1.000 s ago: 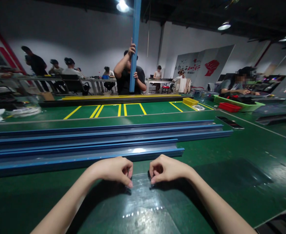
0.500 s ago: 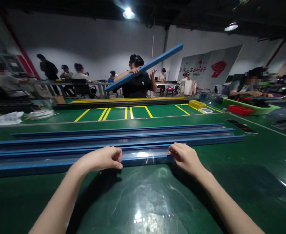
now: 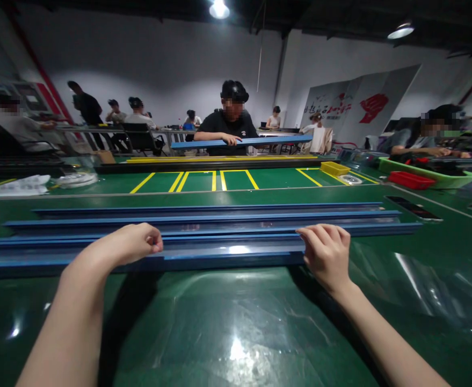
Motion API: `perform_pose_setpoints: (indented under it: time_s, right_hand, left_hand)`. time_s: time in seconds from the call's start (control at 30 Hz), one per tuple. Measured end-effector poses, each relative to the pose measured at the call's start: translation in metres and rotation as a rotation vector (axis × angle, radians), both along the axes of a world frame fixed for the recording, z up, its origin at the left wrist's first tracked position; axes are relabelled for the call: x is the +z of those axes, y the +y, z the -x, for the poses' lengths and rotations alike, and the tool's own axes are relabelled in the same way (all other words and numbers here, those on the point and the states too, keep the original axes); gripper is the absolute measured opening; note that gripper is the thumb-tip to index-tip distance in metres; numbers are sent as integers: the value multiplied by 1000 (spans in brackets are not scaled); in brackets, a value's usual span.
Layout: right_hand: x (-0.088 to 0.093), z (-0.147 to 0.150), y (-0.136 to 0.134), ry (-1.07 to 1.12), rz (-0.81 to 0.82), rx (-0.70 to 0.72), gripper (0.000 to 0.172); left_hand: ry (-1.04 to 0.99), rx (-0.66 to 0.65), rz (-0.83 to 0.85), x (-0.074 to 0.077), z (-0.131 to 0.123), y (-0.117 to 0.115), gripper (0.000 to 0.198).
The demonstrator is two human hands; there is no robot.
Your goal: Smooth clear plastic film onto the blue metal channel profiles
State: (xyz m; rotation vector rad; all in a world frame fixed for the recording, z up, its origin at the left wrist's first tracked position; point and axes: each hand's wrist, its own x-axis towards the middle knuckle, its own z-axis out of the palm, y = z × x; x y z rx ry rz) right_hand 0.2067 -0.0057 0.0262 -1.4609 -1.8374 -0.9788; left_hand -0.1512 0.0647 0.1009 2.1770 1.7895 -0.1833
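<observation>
A person's left hand [image 3: 137, 243] and right hand [image 3: 326, 252], fingers pinched, hold a clear plastic sheet [image 3: 236, 317] between them, near blue rails [image 3: 219, 224] on a green table [image 3: 445, 232].

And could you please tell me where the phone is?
In the head view, the phone lies at right on the green table, between the red tray and the blue channels.

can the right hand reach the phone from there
Probably yes, with some stretch: nothing tall stands between the right hand and the phone, just the low blue channels.
</observation>
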Motion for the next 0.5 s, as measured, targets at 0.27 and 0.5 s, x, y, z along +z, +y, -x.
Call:
perform_pose_setpoints:
  time_s: [0.27, 0.5]
  right_hand:
    - [-12, 0, 7, 111, 9, 1, 16]
    - [-31, -2, 24, 178, 106, 50, 15]
  left_hand:
    - [107, 242, -534, -7, -8, 2, 25]
    - [159, 292, -756, -38, -42, 6, 25]
